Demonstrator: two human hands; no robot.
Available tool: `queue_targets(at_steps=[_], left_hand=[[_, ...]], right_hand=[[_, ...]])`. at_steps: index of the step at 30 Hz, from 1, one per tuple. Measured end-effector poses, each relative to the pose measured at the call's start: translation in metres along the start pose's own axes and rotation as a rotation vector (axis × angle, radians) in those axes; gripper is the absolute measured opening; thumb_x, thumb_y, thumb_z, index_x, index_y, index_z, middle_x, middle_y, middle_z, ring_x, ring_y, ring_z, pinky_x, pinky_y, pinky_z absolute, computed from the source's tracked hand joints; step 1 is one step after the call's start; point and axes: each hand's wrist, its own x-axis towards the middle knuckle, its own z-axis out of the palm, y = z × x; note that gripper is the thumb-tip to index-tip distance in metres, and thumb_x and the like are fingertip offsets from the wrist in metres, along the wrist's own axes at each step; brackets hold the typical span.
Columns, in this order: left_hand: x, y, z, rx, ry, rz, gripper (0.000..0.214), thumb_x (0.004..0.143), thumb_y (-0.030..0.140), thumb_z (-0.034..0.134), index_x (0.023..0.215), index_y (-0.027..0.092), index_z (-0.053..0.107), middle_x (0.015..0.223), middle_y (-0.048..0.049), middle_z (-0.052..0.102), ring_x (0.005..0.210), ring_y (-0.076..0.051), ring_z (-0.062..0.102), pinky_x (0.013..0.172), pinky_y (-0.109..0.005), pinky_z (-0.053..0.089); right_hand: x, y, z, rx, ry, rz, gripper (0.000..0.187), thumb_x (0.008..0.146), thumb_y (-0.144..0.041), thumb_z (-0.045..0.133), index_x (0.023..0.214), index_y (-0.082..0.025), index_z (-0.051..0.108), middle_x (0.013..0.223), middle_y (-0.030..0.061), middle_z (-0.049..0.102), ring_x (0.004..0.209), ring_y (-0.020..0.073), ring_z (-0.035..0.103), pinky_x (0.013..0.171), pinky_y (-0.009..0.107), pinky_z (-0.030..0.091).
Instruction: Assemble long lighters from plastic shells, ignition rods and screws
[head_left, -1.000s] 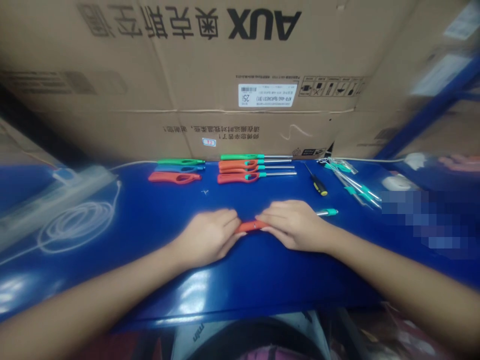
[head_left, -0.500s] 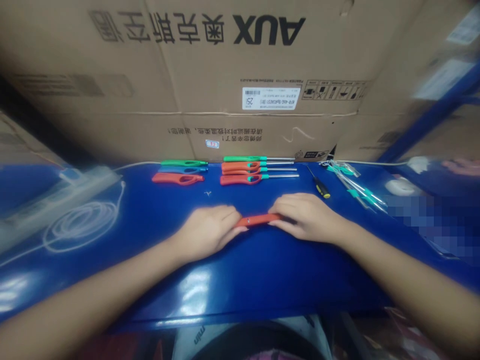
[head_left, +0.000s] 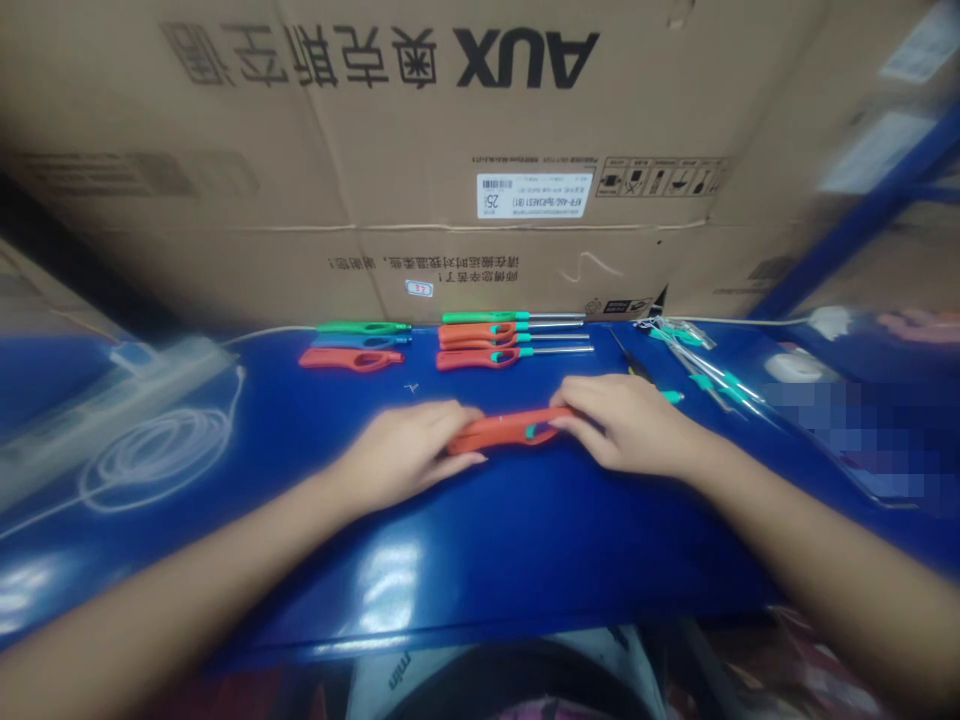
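Both my hands hold one orange long-nosed lighter (head_left: 504,430) just above the blue table (head_left: 480,540). My left hand (head_left: 409,450) is closed round its handle end. My right hand (head_left: 622,420) is closed over the front end, near the teal trigger; the teal tip of the nozzle peeks out past its knuckles. Behind them lies a row of finished lighters (head_left: 510,340), orange and green with metal nozzles. To the left of that row lie three empty handle shells (head_left: 356,345), green, blue and orange.
A large cardboard box (head_left: 450,160) walls off the back of the table. A black-and-yellow screwdriver (head_left: 626,360) and a loose pile of teal-tipped metal nozzles (head_left: 705,370) lie at the right. A coiled white cord (head_left: 150,450) and a power strip (head_left: 112,390) sit at the left.
The lighter has been lifted and turned, so more of its orange body and the teal trigger show. Both hands have shifted slightly away from me.
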Motion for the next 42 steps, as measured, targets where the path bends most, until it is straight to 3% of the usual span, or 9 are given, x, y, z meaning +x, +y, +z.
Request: queue_targets(at_steps=[7,12,15,19,22,25,32,37,42], left_hand=[[0.0,0.002,0.0,-0.018,-0.043,-0.027,0.037,0.102,0.045,0.046,0.127,0.019,0.055,0.108,-0.0057,0.071,0.091,-0.023,0.069,0.075,-0.033,0.052],[-0.003,0.01,-0.004,-0.249,-0.03,-0.087,0.03,0.103,0.043,0.044,0.122,0.023,0.058,0.105,-0.0009,0.073,0.082,-0.017,0.07,0.071,-0.027,0.049],[-0.003,0.013,-0.005,-0.29,-0.03,-0.067,0.03,0.103,0.046,0.047,0.118,0.024,0.061,0.097,0.0006,0.074,0.078,-0.016,0.07,0.069,-0.026,0.048],[-0.003,0.014,-0.002,-0.292,0.011,0.0,0.03,0.1,0.047,0.054,0.118,0.025,0.063,0.101,0.0001,0.075,0.084,-0.017,0.071,0.073,-0.025,0.048],[-0.004,0.014,0.002,-0.263,0.025,0.046,0.031,0.102,0.044,0.051,0.122,0.024,0.063,0.105,-0.0012,0.075,0.087,-0.018,0.071,0.075,-0.027,0.049],[-0.004,0.014,0.003,-0.213,0.014,0.053,0.032,0.102,0.045,0.05,0.122,0.024,0.064,0.104,-0.0022,0.075,0.085,-0.02,0.071,0.074,-0.029,0.049],[0.0,0.006,0.002,-0.378,-0.062,-0.057,0.031,0.101,0.046,0.053,0.123,0.029,0.066,0.113,0.0012,0.075,0.097,-0.019,0.071,0.081,-0.026,0.049],[0.003,-0.001,0.002,-0.57,-0.07,-0.139,0.032,0.101,0.045,0.052,0.12,0.025,0.069,0.109,-0.001,0.075,0.093,-0.018,0.07,0.081,-0.025,0.05],[0.005,0.001,-0.002,-0.513,-0.028,-0.119,0.031,0.1,0.042,0.052,0.117,0.021,0.068,0.101,-0.0025,0.074,0.083,-0.016,0.067,0.073,-0.025,0.049]], right_hand=[[0.002,0.005,0.005,0.083,-0.122,0.015,0.028,0.103,-0.037,0.044,0.1,-0.018,0.063,0.09,0.0055,0.07,0.076,0.0185,0.064,0.066,0.028,0.039],[0.005,-0.004,0.012,0.166,-0.164,-0.109,0.049,0.093,-0.059,0.06,0.119,-0.018,0.063,0.097,0.0056,0.072,0.078,0.0184,0.067,0.066,0.027,0.042],[0.005,-0.008,0.018,0.13,-0.127,-0.18,0.038,0.102,-0.048,0.049,0.122,-0.019,0.063,0.097,0.0058,0.072,0.076,0.0179,0.066,0.065,0.028,0.041],[0.003,-0.012,0.022,0.158,-0.054,-0.229,0.032,0.104,-0.036,0.046,0.122,-0.018,0.063,0.105,0.0068,0.073,0.085,0.0182,0.068,0.07,0.029,0.044],[0.001,-0.014,0.024,0.173,0.012,-0.248,0.029,0.103,-0.032,0.046,0.119,-0.017,0.065,0.111,0.0074,0.074,0.092,0.0187,0.069,0.077,0.029,0.046],[-0.001,-0.017,0.026,0.133,0.051,-0.247,0.029,0.103,-0.032,0.046,0.113,-0.017,0.068,0.102,0.0066,0.076,0.084,0.019,0.07,0.075,0.03,0.046],[0.005,-0.011,0.018,0.141,-0.066,-0.163,0.028,0.102,-0.038,0.05,0.104,-0.018,0.069,0.094,0.0049,0.074,0.082,0.0187,0.066,0.074,0.029,0.043],[0.005,0.002,0.006,0.085,-0.164,-0.073,0.03,0.101,-0.036,0.05,0.082,-0.017,0.064,0.074,0.0034,0.066,0.065,0.0162,0.057,0.063,0.027,0.036],[0.002,0.0,0.008,0.032,-0.1,-0.073,0.032,0.102,-0.034,0.047,0.08,-0.017,0.063,0.073,0.0043,0.067,0.066,0.0172,0.059,0.064,0.028,0.036]])
